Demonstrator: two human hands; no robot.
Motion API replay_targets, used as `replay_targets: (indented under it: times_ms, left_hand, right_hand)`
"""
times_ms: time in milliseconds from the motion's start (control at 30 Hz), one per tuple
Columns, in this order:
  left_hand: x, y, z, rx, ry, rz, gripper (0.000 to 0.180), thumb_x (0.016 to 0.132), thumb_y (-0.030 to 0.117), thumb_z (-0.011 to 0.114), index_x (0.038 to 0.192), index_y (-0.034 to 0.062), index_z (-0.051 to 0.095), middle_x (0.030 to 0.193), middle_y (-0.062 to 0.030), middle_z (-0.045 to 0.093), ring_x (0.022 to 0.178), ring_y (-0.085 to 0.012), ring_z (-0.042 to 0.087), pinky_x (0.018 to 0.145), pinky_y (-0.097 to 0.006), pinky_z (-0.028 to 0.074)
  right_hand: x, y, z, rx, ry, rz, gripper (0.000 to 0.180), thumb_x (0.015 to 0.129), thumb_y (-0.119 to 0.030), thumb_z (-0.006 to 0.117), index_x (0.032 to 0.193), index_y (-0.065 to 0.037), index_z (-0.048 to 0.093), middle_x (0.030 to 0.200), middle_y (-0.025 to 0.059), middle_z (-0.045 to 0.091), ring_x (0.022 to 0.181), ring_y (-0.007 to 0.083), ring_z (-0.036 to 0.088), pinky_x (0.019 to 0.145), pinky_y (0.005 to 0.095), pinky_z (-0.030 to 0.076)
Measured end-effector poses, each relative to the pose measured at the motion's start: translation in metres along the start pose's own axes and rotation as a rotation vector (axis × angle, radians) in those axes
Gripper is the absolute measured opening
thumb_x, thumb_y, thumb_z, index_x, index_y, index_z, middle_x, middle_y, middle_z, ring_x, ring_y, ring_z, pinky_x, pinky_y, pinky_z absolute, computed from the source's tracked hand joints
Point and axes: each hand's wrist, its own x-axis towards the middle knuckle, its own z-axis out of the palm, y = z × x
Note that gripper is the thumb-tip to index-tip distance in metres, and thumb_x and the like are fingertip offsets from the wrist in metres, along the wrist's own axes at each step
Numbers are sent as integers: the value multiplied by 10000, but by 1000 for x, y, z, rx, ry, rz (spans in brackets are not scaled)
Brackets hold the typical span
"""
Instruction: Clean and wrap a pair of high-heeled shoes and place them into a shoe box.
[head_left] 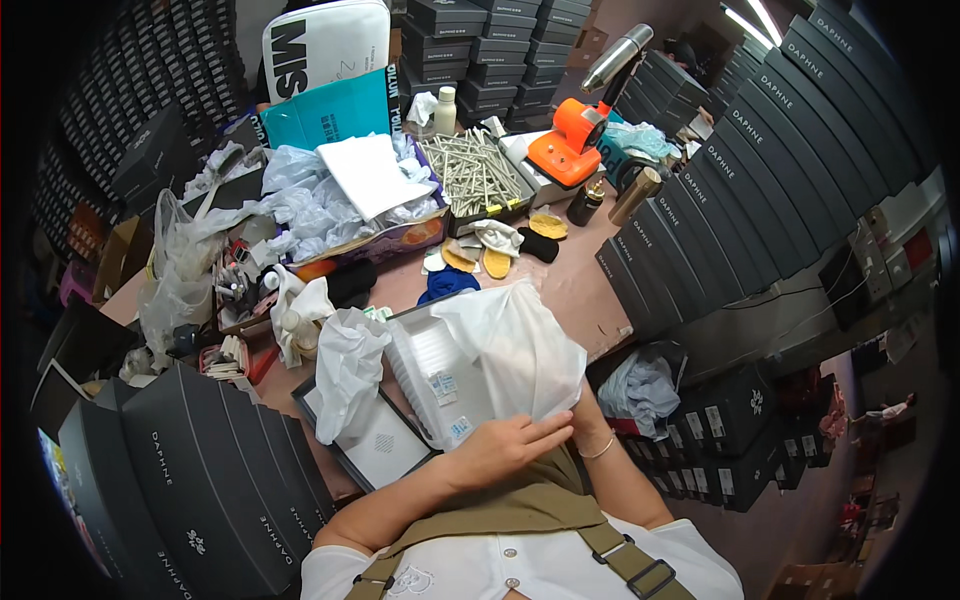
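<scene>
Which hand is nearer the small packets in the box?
Left. Your left hand is below and right of the packets in the picture; your right hand is farther right, at the edge of the white paper.

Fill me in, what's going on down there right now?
A person sits or stands at a crowded table with an open dark box in front of them. White tissue paper spreads over its right part. The left grip lies along the tissue's near edge; the right grip is at its near right corner, partly hidden. Small packets show uncovered in the box. Crumpled white paper rests over a shallow dark-rimmed tray alongside.
</scene>
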Motion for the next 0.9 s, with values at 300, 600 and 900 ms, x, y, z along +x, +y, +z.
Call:
replay_targets:
  times_ms: [300,600,900]
  left_hand:
    - [-83,-128,18,-1422,1140,-951,466,908,290,608,1258,3,494,1239,-134,558,1155,-246,532,975,-428,432]
    - [-69,-71,-3,-1356,1276,-943,563,919,440,563,1313,59,435,1281,-72,521,1178,-212,503,952,-387,439]
    - [-64,-25,30,-1218,450,-886,389,974,342,485,916,-10,639,923,-98,647,901,-213,606,878,-334,453]
  right_hand:
    - [-23,-3,-4,-763,-243,75,594,806,-167,723,1310,13,465,1253,61,551,1137,125,499,1007,292,382]
    - [-16,35,7,-520,11,-64,656,750,-147,750,1309,15,448,1255,73,520,1145,142,489,964,290,408]
    - [3,26,38,-507,55,-90,663,801,-106,712,1350,3,356,1285,85,492,1160,168,495,978,299,411]
